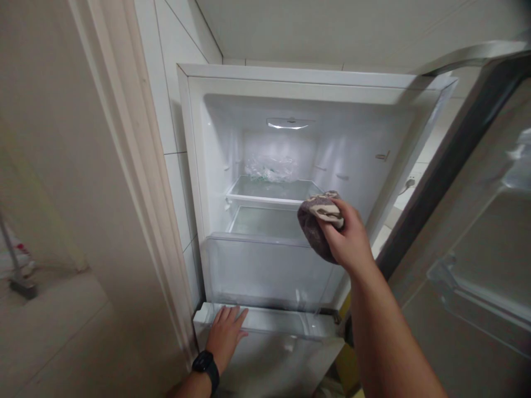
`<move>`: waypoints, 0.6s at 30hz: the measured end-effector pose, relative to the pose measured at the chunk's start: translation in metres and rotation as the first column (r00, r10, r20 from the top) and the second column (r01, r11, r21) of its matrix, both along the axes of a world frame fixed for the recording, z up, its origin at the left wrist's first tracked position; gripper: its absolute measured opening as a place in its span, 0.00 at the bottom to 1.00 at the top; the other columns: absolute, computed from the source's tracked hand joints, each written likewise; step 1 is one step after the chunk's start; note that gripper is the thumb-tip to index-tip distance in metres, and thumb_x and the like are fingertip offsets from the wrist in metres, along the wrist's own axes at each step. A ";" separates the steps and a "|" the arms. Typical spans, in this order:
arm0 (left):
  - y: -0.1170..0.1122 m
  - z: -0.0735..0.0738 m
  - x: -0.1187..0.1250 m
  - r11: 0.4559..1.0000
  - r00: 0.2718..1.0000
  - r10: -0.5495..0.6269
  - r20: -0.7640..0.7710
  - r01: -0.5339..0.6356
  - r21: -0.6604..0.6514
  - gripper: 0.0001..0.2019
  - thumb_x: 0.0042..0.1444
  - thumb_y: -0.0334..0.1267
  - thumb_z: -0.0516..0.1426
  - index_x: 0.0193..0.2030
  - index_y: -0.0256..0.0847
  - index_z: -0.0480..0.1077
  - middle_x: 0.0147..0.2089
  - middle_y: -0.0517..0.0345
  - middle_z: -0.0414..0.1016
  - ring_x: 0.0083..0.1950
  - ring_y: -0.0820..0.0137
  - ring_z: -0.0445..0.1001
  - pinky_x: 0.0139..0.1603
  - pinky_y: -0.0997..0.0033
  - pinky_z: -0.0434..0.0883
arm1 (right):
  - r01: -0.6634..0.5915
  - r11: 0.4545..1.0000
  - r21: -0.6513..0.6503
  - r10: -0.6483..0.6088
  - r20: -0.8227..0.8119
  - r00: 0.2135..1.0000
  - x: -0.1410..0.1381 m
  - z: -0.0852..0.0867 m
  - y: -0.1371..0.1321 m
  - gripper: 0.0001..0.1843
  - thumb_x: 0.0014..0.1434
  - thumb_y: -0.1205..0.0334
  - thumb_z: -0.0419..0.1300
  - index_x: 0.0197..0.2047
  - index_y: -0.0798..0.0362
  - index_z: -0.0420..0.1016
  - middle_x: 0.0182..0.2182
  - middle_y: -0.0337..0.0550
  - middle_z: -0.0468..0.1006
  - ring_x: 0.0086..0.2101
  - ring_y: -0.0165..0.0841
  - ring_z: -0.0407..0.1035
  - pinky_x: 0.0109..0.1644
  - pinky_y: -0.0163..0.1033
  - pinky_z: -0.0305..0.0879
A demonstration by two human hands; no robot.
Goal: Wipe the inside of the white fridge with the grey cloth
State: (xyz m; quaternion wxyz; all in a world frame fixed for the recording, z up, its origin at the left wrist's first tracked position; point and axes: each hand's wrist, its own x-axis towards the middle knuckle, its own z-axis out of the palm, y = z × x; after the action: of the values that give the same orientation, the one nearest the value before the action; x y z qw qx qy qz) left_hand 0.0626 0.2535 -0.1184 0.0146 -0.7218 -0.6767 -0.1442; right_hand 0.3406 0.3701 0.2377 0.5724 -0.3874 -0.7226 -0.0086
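A bunched grey and cream cloth (pixel 317 226) is gripped in my right hand (pixel 350 235), held up in front of the open fridge (pixel 194 166). My left hand (pixel 226 331), with a black watch on its wrist, rests with fingers spread on the top edge of the lower drawer front (pixel 282 359), which is pulled out a little. Behind the cloth are a glass shelf (pixel 269 190) with a crumpled clear plastic bag (pixel 271 167) on it and a clear drawer (pixel 265 271) below.
The fridge door (pixel 468 243) stands wide on the right, with clear door bins (pixel 481 301). A door frame (pixel 136 138) rises close on the left. Further left, a broom or brush head (pixel 22 287) is on the floor. A plug (pixel 410 183) sits at the wall behind.
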 end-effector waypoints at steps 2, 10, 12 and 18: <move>0.001 0.000 -0.002 1.000 1.000 -0.013 -0.004 0.013 0.001 0.33 0.57 0.42 0.68 0.69 0.52 0.68 0.65 0.53 0.74 0.64 0.52 0.68 0.70 0.48 0.62 | -0.036 0.987 -0.156 0.061 0.158 0.986 -0.003 0.020 0.010 0.25 0.59 0.53 0.62 0.59 0.45 0.73 0.55 0.47 0.78 0.55 0.43 0.71 0.63 0.51 0.65; -0.004 0.010 -0.005 0.998 0.998 -0.051 0.046 0.050 0.035 0.31 0.58 0.50 0.66 0.67 0.52 0.69 0.62 0.53 0.75 0.61 0.53 0.69 0.63 0.51 0.66 | 0.159 0.672 -0.723 0.423 0.552 0.719 -0.043 0.046 0.075 0.17 0.60 0.54 0.61 0.48 0.52 0.80 0.50 0.47 0.83 0.48 0.43 0.75 0.55 0.44 0.67; -0.003 0.010 -0.004 0.998 0.997 -0.052 0.061 0.049 0.038 0.29 0.59 0.51 0.66 0.66 0.51 0.70 0.62 0.53 0.74 0.61 0.54 0.69 0.63 0.51 0.66 | 0.212 0.556 -0.804 0.494 0.525 0.693 -0.062 0.042 0.087 0.17 0.60 0.51 0.62 0.44 0.54 0.81 0.45 0.49 0.84 0.43 0.42 0.75 0.50 0.43 0.69; -0.002 0.011 -0.004 0.998 0.996 -0.053 0.077 0.050 0.037 0.28 0.60 0.51 0.65 0.65 0.51 0.70 0.62 0.54 0.75 0.60 0.55 0.69 0.62 0.53 0.66 | 0.176 0.266 -0.948 0.659 0.312 0.684 -0.114 0.023 0.095 0.16 0.62 0.54 0.60 0.39 0.60 0.80 0.28 0.42 0.82 0.31 0.33 0.73 0.37 0.36 0.68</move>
State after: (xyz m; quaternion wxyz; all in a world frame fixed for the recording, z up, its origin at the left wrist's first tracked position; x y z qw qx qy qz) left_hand 0.0588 0.2519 -0.1077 -0.0030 -0.7325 -0.6553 -0.1844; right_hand 0.2270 0.4648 0.2607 -0.0771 -0.4820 -0.7893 0.3723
